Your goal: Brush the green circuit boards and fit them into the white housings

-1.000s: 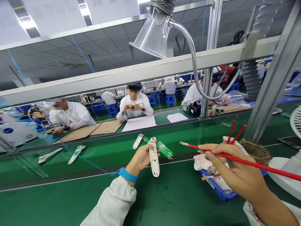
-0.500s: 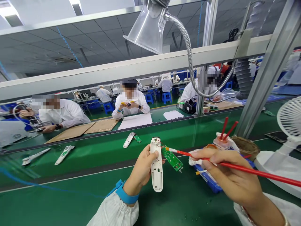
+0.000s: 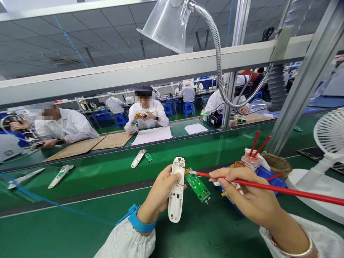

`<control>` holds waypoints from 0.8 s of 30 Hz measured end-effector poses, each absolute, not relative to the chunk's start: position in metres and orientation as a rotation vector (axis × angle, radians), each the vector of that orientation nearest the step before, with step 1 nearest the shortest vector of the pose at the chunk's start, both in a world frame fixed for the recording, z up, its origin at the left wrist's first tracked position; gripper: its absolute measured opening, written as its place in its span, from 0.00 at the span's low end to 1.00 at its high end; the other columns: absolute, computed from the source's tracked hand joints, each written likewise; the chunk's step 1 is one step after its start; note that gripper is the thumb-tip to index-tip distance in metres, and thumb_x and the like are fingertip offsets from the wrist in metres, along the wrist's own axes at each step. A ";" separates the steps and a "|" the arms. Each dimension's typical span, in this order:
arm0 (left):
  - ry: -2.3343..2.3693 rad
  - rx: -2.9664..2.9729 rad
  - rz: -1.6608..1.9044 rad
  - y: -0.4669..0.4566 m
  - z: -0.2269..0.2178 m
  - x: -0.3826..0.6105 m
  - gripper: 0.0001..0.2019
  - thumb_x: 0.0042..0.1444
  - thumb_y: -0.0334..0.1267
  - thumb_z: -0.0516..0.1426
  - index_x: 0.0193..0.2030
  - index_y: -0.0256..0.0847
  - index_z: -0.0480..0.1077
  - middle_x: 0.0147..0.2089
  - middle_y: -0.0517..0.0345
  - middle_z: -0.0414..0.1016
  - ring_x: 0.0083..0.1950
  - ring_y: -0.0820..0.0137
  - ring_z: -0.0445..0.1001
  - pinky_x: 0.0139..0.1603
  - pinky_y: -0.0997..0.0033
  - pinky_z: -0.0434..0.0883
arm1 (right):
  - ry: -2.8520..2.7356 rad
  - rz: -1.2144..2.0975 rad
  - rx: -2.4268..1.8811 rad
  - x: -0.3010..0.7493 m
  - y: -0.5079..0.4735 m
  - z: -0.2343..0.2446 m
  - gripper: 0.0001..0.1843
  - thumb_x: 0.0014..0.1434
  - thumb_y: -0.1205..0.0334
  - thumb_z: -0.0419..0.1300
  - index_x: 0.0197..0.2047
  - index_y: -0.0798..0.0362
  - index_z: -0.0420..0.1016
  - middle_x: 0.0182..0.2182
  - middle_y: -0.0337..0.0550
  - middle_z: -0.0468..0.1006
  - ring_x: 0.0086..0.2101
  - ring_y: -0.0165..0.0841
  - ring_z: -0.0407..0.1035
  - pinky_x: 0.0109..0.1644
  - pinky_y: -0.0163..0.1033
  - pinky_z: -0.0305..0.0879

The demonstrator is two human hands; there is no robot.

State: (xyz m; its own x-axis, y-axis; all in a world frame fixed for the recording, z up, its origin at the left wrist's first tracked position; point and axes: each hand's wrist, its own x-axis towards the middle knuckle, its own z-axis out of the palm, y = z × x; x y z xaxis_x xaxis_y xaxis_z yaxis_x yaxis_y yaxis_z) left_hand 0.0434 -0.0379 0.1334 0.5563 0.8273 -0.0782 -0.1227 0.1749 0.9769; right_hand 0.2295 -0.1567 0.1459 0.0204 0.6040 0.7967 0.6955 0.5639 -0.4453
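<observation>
My left hand is closed around a long white plastic housing, its thumb pressed on the hollow inner side. Thin wires run from the housing to a green circuit board, which hangs out on the right. My right hand pinches a brush with a long red handle. The brush tip reaches the upper end of the board, close to the wires; whether it touches is hard to tell. A blue strap circles my left wrist.
Behind, a green belt carries white housings, one with a board. At right are a blue tray, a flux bottle with red sticks, and a white fan. A clear hood hangs above. Co-workers sit opposite.
The brush tip has moved left and slightly down, nearer the wires at the board's upper end. My right hand has shifted left. Housings on the belt appear further left, and the view has shifted slightly.
</observation>
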 end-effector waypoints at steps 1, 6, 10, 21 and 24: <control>0.711 1.222 0.766 -0.038 0.133 0.043 0.13 0.51 0.36 0.58 0.45 0.38 0.68 0.31 0.60 0.69 0.28 0.76 0.67 0.35 0.70 0.73 | -1.651 -0.100 -1.111 0.229 -0.157 0.146 0.08 0.60 0.70 0.55 0.38 0.47 0.63 0.39 0.38 0.78 0.39 0.31 0.74 0.41 0.34 0.72; 0.655 1.236 0.771 -0.037 0.131 0.041 0.15 0.50 0.37 0.59 0.46 0.39 0.68 0.30 0.61 0.68 0.29 0.76 0.67 0.34 0.74 0.72 | -1.587 -0.084 -1.102 0.230 -0.159 0.144 0.09 0.59 0.71 0.56 0.40 0.48 0.63 0.40 0.40 0.77 0.40 0.32 0.73 0.43 0.35 0.72; 0.648 1.241 0.772 -0.037 0.131 0.039 0.17 0.49 0.40 0.61 0.46 0.40 0.68 0.31 0.61 0.68 0.29 0.76 0.67 0.33 0.74 0.72 | -1.520 -0.040 -1.075 0.233 -0.159 0.143 0.10 0.59 0.72 0.57 0.40 0.49 0.63 0.39 0.41 0.77 0.40 0.32 0.74 0.43 0.37 0.72; 0.563 1.220 0.736 -0.036 0.132 0.042 0.14 0.52 0.37 0.59 0.45 0.37 0.68 0.37 0.56 0.70 0.33 0.75 0.69 0.34 0.76 0.71 | -1.506 -0.149 -1.215 0.236 -0.155 0.148 0.05 0.59 0.68 0.58 0.37 0.49 0.66 0.35 0.38 0.78 0.38 0.31 0.73 0.41 0.35 0.69; 0.596 1.200 0.729 -0.035 0.130 0.044 0.13 0.52 0.37 0.59 0.44 0.36 0.69 0.34 0.58 0.70 0.30 0.77 0.68 0.33 0.75 0.72 | -1.522 -0.256 -1.298 0.242 -0.152 0.147 0.04 0.59 0.66 0.58 0.37 0.49 0.66 0.34 0.37 0.77 0.34 0.31 0.74 0.38 0.35 0.69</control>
State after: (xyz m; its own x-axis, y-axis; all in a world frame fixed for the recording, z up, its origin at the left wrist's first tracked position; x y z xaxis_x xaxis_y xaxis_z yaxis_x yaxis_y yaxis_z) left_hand 0.0437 -0.0347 0.1302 0.6364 0.7707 -0.0310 -0.1842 0.1909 0.9642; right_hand 0.2421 -0.1516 0.1470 0.1619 0.5804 0.7981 0.8099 0.3839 -0.4435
